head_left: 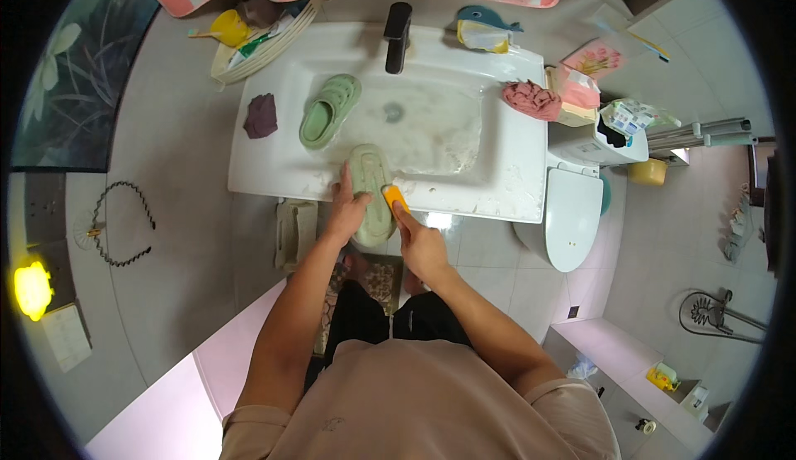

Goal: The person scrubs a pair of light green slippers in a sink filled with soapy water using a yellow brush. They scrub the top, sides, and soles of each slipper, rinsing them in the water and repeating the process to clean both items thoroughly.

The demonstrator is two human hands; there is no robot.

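Observation:
My left hand (348, 205) grips a pale green clog (371, 180) by its side, thumb across it, with the sole turned up towards me. The clog leans over the front edge of a white washbasin (497, 195). In my right hand (423, 245) is an orange-handled brush (395, 198), held against the clog's right side; its bristles are hidden. A second green clog (328, 111) rests upright at the basin's left inner slope, its toe towards the back. Cloudy, sudsy water (429, 127) lies in the bowl, with foam spots on the front rim.
A black faucet (398, 37) rises at the back. A dark purple cloth (260, 115) lies on the left rim, a pink cloth (532, 100) on the right. A whale-shaped holder (488, 27) and a basket of toiletries (267, 43) are behind. A toilet (572, 217) stands at right.

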